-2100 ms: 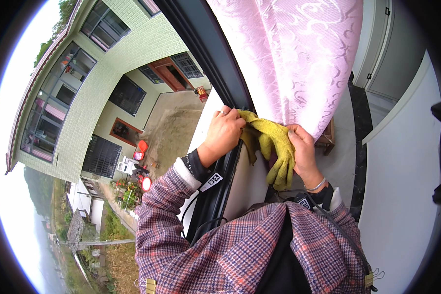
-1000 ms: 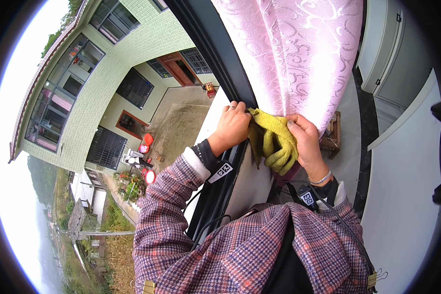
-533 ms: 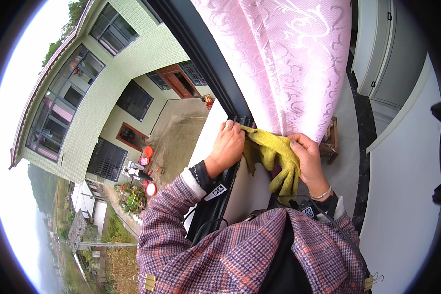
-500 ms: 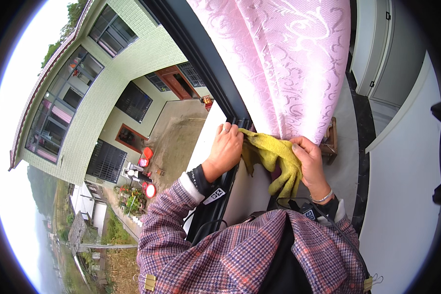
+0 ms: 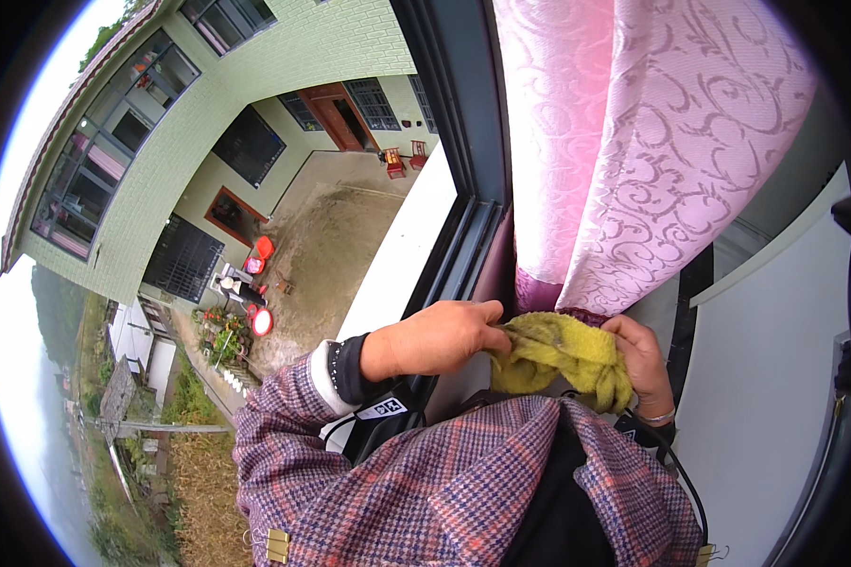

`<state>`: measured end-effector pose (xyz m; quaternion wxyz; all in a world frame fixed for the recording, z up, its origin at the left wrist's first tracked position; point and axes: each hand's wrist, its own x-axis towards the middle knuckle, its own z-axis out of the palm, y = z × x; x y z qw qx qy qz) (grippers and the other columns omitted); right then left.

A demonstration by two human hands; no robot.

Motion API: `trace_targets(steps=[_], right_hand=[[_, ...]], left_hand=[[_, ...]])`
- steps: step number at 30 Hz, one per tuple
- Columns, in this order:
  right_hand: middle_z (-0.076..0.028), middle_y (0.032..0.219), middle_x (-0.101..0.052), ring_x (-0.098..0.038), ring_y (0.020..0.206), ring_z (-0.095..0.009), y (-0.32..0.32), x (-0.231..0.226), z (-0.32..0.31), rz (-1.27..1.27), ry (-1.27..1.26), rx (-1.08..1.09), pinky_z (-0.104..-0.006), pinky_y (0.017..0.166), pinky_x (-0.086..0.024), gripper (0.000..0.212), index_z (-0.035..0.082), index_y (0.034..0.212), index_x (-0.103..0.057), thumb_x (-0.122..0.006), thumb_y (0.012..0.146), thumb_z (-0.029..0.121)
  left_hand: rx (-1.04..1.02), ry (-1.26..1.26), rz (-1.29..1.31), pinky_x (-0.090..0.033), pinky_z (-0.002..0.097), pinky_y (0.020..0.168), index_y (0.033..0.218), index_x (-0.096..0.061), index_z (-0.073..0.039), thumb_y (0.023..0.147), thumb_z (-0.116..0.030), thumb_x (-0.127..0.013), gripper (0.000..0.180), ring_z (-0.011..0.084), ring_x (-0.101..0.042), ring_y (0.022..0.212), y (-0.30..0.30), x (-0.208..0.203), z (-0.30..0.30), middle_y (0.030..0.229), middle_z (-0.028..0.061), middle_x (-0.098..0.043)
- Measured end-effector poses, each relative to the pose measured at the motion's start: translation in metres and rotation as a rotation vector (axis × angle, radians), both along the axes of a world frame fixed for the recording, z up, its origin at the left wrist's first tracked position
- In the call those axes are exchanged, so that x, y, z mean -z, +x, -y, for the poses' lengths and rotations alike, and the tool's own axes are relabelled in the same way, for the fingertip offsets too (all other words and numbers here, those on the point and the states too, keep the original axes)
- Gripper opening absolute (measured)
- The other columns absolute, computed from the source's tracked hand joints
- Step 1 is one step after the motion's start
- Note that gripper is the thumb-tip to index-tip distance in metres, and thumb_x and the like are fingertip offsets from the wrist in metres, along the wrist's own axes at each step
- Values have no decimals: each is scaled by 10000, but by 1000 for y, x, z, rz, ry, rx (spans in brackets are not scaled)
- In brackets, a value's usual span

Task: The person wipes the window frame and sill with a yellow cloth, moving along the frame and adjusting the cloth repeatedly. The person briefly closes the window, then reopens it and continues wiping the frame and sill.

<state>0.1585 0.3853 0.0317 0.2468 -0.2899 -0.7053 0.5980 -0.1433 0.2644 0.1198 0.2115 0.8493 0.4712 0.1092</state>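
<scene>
A yellow-green cloth, bunched and smudged with dark dirt, stretches between my two hands in front of my chest. My left hand pinches its left end, just inside the window track. Around the right end of the cloth my right hand is closed, with its thumb on top. The fingertips of both hands are partly hidden by the cloth. Right behind the cloth hangs a pink patterned curtain with a dark purple lower band.
The dark window frame stands open at my left, with a white outer ledge beyond it. Far below lies a courtyard beside a pale green house. A white panel rises at my right.
Both hands have drawn back from the window track toward my chest, bringing the cloth along. The cloth is now more bunched. My view has swung, so the curtain appears farther right.
</scene>
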Motion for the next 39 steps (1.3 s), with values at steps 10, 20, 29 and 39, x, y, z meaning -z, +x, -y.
trace_targets(steps=[10, 20, 29, 39], right_hand=[[-16, 925, -659, -587, 818, -65, -33, -64, 16, -41, -199, -291, -217, 751, -486, 127, -22, 1042, -638, -562, 975, 54], [-116, 1114, -658, -635, 1034, -169, -42, -85, 1, 87, 102, -429, -302, 920, -505, 539, -36, 1281, -544, -765, 798, 59], [-24, 867, -679, -613, 762, -68, -16, -44, -13, 28, -52, -69, -222, 699, -502, 178, -51, 1067, -664, -667, 908, 30], [-11, 902, -652, -577, 801, -79, -53, -33, -10, 203, -103, -478, -237, 724, -483, 311, -27, 1085, -681, -742, 911, 223]], left_hand=[[-28, 11, 477, -449, 414, 1066, 1406, -485, -13, 843, -198, -764, 655, 346, -540, 1246, 17, -11, -13, 1334, 173, -541], [-202, -294, 954, -513, 233, 719, 1075, -676, 9, 1038, -253, -566, 287, 69, -613, 794, 3, 1, 3, 889, -2, -673], [-483, -347, 934, -521, 267, 863, 1415, -469, -23, 900, -268, -758, 640, 124, -651, 933, -28, -4, 29, 1015, 49, -675], [-410, -238, 1085, -547, 265, 790, 1119, -731, 6, 970, -219, -676, 275, 109, -682, 865, -46, 6, 76, 961, 69, -752]])
